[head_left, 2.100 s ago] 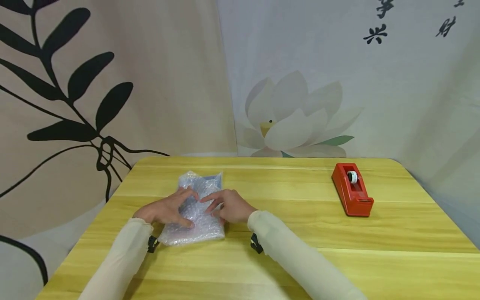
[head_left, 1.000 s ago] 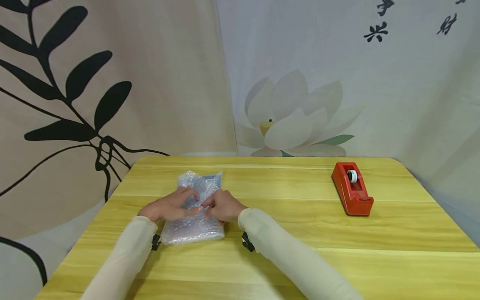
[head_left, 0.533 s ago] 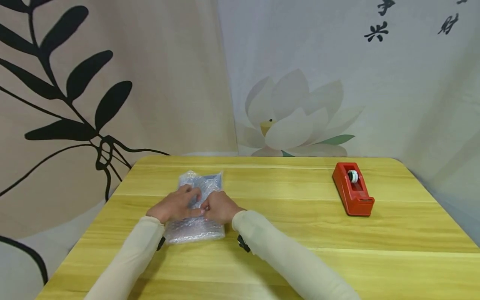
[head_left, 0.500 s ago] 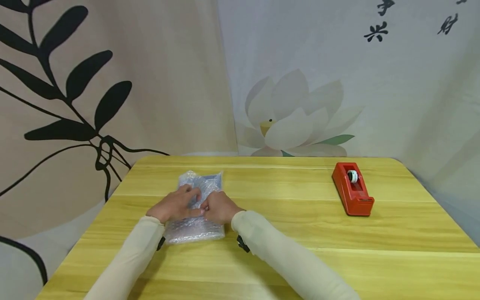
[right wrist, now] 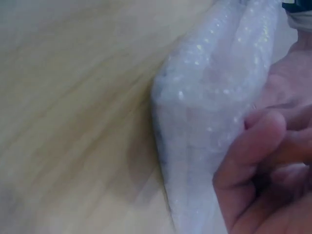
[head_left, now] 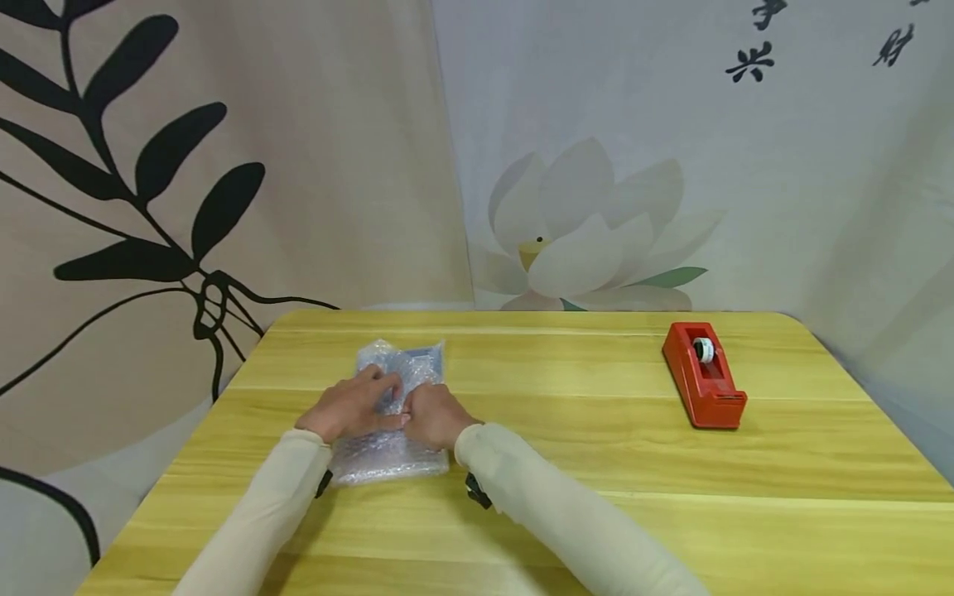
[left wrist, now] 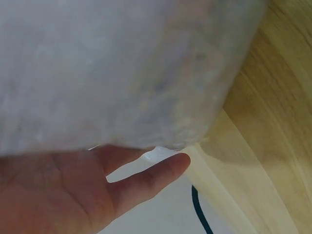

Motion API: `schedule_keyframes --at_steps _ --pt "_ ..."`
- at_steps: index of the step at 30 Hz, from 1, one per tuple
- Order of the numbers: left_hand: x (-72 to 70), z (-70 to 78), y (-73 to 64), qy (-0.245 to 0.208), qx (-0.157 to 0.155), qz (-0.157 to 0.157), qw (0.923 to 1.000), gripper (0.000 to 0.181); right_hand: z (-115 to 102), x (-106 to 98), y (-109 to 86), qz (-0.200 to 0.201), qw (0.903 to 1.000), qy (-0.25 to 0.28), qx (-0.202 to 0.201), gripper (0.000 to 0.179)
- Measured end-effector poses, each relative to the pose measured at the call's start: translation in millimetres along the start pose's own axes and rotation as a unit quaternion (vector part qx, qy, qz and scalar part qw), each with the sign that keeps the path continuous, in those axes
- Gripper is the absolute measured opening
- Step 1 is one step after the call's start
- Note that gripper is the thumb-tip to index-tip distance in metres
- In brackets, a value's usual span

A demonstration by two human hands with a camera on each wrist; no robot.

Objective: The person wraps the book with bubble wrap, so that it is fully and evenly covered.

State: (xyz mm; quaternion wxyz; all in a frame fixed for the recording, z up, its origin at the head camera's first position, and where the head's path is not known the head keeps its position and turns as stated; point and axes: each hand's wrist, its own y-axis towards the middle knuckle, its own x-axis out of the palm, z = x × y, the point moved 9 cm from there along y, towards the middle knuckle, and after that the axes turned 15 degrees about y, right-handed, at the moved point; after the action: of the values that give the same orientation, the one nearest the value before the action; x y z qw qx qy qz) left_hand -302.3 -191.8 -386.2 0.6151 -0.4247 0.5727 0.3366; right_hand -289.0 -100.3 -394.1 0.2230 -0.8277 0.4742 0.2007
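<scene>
A flat parcel in clear bubble wrap (head_left: 387, 463) lies on the wooden table, left of its middle. A bluish part shows through near its far edge. My left hand (head_left: 352, 408) lies across the parcel with fingers spread; two fingers look fairly straight beneath the wrap in the left wrist view. On the parcel's right side is my right hand (head_left: 436, 415), with the left thumb reaching to it. Its curled fingers (right wrist: 251, 146) are right at the wrap (right wrist: 204, 97) in the right wrist view; I cannot tell whether they pinch it.
A red tape dispenser (head_left: 704, 377) with a small roll stands at the table's right rear. Behind the table's far edge hang curtains (head_left: 358, 165) printed with dark leaves and a pale lotus. The wooden tabletop (head_left: 566, 463) stretches right of the parcel.
My left hand has shifted slightly right over the parcel. The right hand has moved in toward it, its stretched fingers curling, and the two now meet. Parcel and dispenser have hardly moved.
</scene>
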Motion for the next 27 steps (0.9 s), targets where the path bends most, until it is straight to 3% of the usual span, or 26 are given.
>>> schedule_keyframes --at_steps 3,5,13,19,23,26,27 --pt "2.1 1.4 0.3 0.007 -0.003 -0.001 1.0 0.047 2.1 0.7 -0.7 -0.014 0.9997 0.003 0.02 0.081" --pt "3.6 1.8 0.4 0.006 -0.002 -0.002 1.0 0.048 5.3 0.2 -1.2 -0.015 0.9989 0.017 0.04 0.096" --pt "6.0 -1.7 1.4 -0.008 -0.007 -0.008 0.9999 0.035 10.3 -8.1 -1.7 0.034 0.9969 0.025 0.066 0.08" --pt "8.4 0.2 5.6 0.001 -0.017 -0.014 0.9998 0.027 11.0 -6.1 -3.3 0.02 0.9958 0.037 0.082 0.066" --pt "10.1 -0.2 6.2 -0.002 -0.024 -0.016 0.9996 0.026 13.4 -10.0 -9.6 -0.001 0.9891 0.111 0.096 0.047" --pt "7.8 -3.6 3.8 0.005 -0.027 -0.019 0.9994 0.035 16.2 -17.6 -16.6 -0.012 0.9709 0.21 0.115 0.046" --pt "6.0 -6.3 2.6 0.011 -0.029 -0.019 0.9993 0.037 15.7 -21.3 -18.5 -0.011 0.9637 0.24 0.117 0.053"
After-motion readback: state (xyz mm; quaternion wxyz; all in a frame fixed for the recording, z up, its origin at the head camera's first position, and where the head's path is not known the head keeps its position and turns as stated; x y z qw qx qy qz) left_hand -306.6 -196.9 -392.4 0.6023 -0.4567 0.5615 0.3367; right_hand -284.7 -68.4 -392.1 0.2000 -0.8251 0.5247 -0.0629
